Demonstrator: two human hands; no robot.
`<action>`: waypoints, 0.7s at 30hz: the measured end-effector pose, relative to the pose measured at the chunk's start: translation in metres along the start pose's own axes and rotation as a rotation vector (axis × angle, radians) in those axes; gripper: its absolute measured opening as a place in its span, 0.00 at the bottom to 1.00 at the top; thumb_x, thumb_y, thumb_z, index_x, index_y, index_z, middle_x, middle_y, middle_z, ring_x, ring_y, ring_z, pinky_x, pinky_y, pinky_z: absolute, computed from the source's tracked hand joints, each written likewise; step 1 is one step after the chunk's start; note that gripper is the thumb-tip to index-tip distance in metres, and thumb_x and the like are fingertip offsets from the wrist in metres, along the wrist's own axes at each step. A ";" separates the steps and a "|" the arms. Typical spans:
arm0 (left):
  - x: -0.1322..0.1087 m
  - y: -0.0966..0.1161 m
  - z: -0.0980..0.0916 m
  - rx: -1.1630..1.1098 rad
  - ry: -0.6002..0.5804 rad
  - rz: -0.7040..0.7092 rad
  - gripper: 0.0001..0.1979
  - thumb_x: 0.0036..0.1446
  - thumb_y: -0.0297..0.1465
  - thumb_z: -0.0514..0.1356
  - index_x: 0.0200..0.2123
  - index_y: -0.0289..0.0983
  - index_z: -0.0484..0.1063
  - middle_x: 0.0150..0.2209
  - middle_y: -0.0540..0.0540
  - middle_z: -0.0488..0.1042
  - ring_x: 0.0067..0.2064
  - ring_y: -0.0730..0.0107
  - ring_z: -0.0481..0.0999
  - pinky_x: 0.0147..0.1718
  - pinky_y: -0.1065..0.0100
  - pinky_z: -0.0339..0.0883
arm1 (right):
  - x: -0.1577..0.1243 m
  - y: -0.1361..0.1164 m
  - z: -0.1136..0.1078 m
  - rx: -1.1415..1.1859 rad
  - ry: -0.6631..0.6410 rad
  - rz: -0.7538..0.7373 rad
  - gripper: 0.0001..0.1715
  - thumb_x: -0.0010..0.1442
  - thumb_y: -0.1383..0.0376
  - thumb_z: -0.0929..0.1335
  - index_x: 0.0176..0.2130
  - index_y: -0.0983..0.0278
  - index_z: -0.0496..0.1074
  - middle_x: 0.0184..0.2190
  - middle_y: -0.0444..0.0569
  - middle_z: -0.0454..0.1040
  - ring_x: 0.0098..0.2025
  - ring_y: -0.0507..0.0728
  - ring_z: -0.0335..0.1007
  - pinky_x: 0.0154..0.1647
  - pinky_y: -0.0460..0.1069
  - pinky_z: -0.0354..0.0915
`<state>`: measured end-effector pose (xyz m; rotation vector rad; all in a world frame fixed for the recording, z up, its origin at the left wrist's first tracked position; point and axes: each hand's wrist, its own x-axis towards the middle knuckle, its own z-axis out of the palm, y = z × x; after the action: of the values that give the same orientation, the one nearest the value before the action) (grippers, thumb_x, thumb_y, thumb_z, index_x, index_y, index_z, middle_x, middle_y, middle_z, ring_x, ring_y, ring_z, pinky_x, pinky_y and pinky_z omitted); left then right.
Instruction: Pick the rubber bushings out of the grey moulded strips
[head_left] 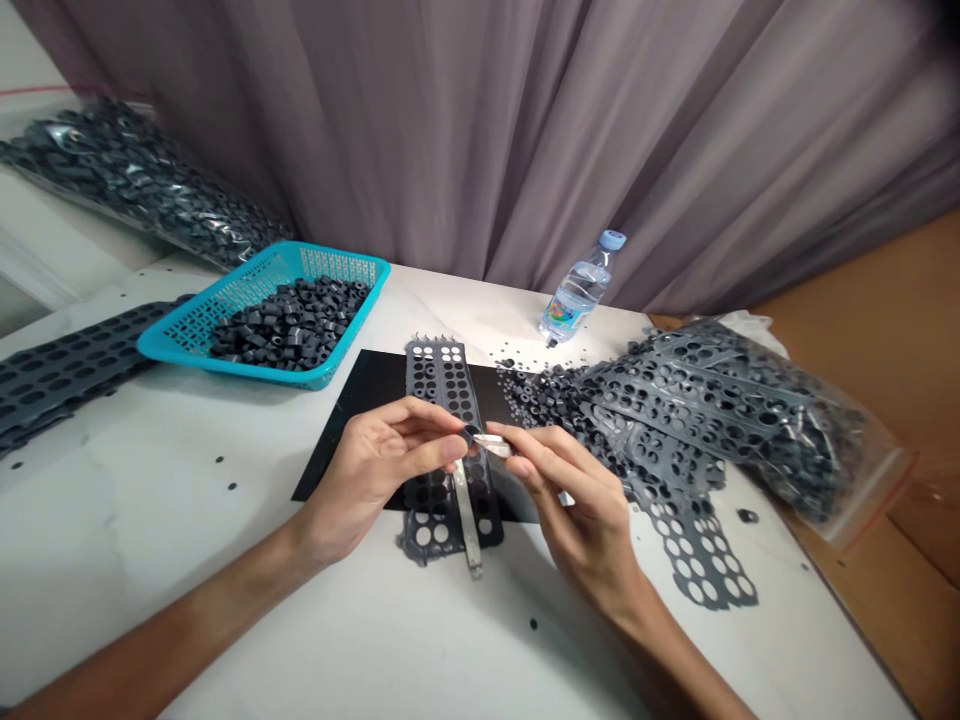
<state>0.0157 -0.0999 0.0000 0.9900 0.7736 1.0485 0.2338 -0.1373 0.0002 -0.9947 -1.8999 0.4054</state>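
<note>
Between its thumb and fingers, my left hand point(375, 465) pinches a small black ring-shaped piece point(470, 433). My right hand point(577, 490) grips a short pale metal tool point(493, 444) whose narrow tip meets the piece; its exact kind is unclear. Beneath both hands lies a dark perforated sheet point(459, 390) with rows of round holes, some still filled with black pieces. A long thin metal strip point(468, 525) rests lengthwise on that sheet, its upper end hidden near my left fingers. Under the sheet is a flat black mat point(345, 430).
A turquoise basket point(326, 375) holds many black pieces, with a full plastic bag point(142, 180) behind it. More perforated sheets point(82, 360) lie left. At right are loose pieces point(555, 395), an offcut sheet point(705, 555) and a bag point(810, 450). A water bottle point(581, 290) stands behind.
</note>
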 end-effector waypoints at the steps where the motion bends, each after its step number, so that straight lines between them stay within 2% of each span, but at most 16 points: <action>1: 0.000 0.000 0.000 0.000 0.000 -0.002 0.10 0.55 0.30 0.75 0.39 0.38 0.81 0.38 0.48 0.82 0.40 0.73 0.81 0.39 0.77 0.75 | 0.000 0.000 0.000 -0.001 -0.003 -0.002 0.24 0.71 0.74 0.67 0.62 0.56 0.73 0.47 0.48 0.78 0.44 0.56 0.74 0.45 0.52 0.69; 5: 0.001 0.001 0.000 0.019 0.013 -0.006 0.11 0.54 0.31 0.75 0.39 0.37 0.81 0.38 0.46 0.82 0.40 0.70 0.81 0.39 0.75 0.76 | 0.000 -0.001 -0.001 -0.012 -0.015 0.000 0.24 0.72 0.74 0.66 0.62 0.57 0.73 0.47 0.48 0.78 0.44 0.56 0.74 0.45 0.52 0.69; 14: 0.000 0.002 -0.001 0.023 -0.023 -0.016 0.09 0.55 0.31 0.74 0.39 0.38 0.81 0.37 0.48 0.83 0.39 0.74 0.82 0.38 0.79 0.75 | 0.002 -0.002 -0.001 -0.049 -0.001 -0.017 0.23 0.72 0.73 0.66 0.62 0.57 0.73 0.45 0.48 0.78 0.43 0.56 0.74 0.44 0.52 0.69; 21: 0.000 0.002 -0.001 0.022 -0.011 -0.030 0.10 0.54 0.31 0.75 0.39 0.37 0.81 0.38 0.46 0.83 0.40 0.70 0.83 0.38 0.76 0.76 | 0.002 -0.003 -0.001 -0.051 0.000 -0.014 0.21 0.73 0.72 0.65 0.61 0.58 0.74 0.45 0.50 0.79 0.43 0.56 0.75 0.44 0.52 0.70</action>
<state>0.0144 -0.0995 0.0012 0.9988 0.7900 1.0096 0.2324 -0.1377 0.0039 -1.0138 -1.9248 0.3506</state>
